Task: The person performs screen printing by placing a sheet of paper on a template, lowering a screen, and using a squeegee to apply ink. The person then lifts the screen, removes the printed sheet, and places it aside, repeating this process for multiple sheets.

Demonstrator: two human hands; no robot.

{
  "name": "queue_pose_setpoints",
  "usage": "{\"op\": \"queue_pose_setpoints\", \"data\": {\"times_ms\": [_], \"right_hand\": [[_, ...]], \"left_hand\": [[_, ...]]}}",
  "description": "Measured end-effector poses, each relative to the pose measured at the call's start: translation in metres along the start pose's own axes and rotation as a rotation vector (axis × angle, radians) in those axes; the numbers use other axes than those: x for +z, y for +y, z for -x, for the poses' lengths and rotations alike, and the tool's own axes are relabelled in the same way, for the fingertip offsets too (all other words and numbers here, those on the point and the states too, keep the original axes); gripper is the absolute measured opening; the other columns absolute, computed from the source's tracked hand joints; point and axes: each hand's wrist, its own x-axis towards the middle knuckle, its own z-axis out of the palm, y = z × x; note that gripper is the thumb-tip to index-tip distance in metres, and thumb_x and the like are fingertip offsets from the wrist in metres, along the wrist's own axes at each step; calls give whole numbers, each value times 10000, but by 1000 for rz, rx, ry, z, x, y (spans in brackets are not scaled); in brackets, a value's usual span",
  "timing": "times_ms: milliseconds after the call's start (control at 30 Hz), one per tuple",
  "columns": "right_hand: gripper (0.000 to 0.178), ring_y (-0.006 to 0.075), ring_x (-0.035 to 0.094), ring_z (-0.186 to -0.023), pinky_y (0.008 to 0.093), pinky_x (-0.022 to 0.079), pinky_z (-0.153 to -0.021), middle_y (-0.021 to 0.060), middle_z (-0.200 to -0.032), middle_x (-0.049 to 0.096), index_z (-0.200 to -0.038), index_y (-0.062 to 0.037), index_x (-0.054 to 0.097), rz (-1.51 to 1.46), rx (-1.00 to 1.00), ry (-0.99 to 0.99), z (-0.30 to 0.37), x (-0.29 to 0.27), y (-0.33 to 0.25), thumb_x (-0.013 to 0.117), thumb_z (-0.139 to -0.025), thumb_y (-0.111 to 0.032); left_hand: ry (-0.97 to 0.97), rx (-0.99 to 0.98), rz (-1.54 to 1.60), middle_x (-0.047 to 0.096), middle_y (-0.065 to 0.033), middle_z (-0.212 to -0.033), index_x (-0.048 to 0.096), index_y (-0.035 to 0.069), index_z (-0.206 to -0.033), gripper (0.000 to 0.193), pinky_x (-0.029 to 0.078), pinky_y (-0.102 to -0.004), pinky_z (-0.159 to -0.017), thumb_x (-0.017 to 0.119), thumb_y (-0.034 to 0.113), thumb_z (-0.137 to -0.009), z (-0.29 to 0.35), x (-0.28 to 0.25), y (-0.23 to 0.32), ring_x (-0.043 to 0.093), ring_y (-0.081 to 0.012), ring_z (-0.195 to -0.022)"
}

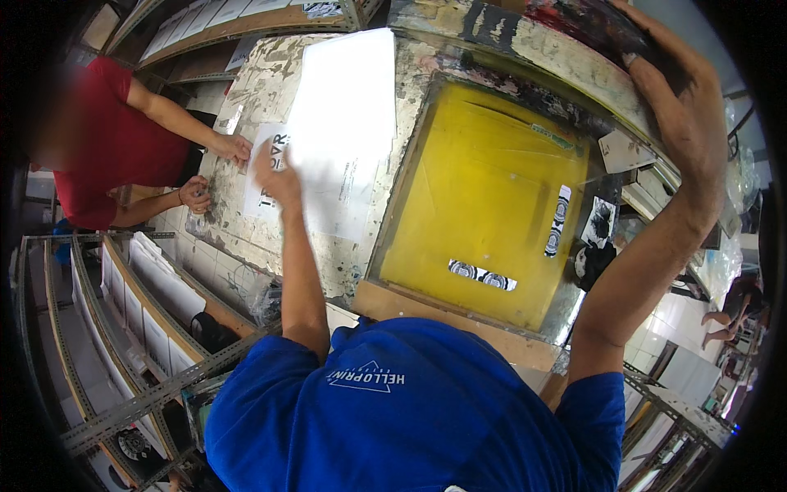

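My left hand [279, 174] is over the table with its fingers closed at a white printed sheet [264, 201] bearing black lettering; motion smears it slightly. Across that sheet, a co-worker's hand [234, 148] touches the far-left edge. Beside my hand lies a stack of white paper [348, 90]. High on the right, my right hand [680, 107] wraps round a dark, ink-stained bar [586, 23] with red smears, its thumb on the near side. A yellow printing screen [484, 197] in a frame lies between my arms, with two patterned strips on it.
A co-worker in a red shirt [106, 139] stands at the left of the paint-worn table [221, 217]. Metal racks [147, 316] holding sheets fill the lower left. Another shelf [238, 29] stands at the back. A white card [627, 152] lies right of the screen.
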Motion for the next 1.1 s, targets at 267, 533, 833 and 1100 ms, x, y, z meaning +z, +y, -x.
{"op": "queue_pose_setpoints", "data": {"times_ms": [267, 533, 833, 1100], "right_hand": [[461, 133, 642, -609, 259, 535, -595, 132, -845, 762, -1206, 89, 709, 39, -213, 129, -3, 8, 15, 603, -766, -2], [442, 135, 639, -637, 277, 518, -597, 112, -810, 752, -1182, 91, 717, 45, -173, 122, 0, 7, 13, 619, -773, -44], [412, 151, 669, -686, 284, 548, -656, 126, -854, 763, -1176, 78, 723, 14, 25, 74, 1, 6, 4, 647, -801, -74], [397, 204, 698, -740, 309, 559, -725, 166, -921, 773, -1162, 32, 746, 24, -251, 109, 2, -2, 30, 663, -836, -179]], "left_hand": [[-558, 160, -239, 741, -16, -1241, 788, 179, -1120, 249, 328, -507, -1090, 733, 310, -916, 45, 123, 115, 539, -311, -1340], [-549, -26, 127, 791, -89, -925, 817, 93, -966, 180, 335, -513, -1104, 770, 248, -888, 36, 111, 132, 603, -315, -1282], [-1102, 237, 199, 488, -141, -1552, 691, 144, -1323, 563, 181, -663, -1209, 724, 508, -894, 102, 26, 200, 328, -443, -1497], [-1183, 554, 320, 301, -85, -1681, 507, 219, -1525, 751, 89, -664, -1240, 683, 575, -889, 152, 64, 261, 163, -399, -1569]]}}
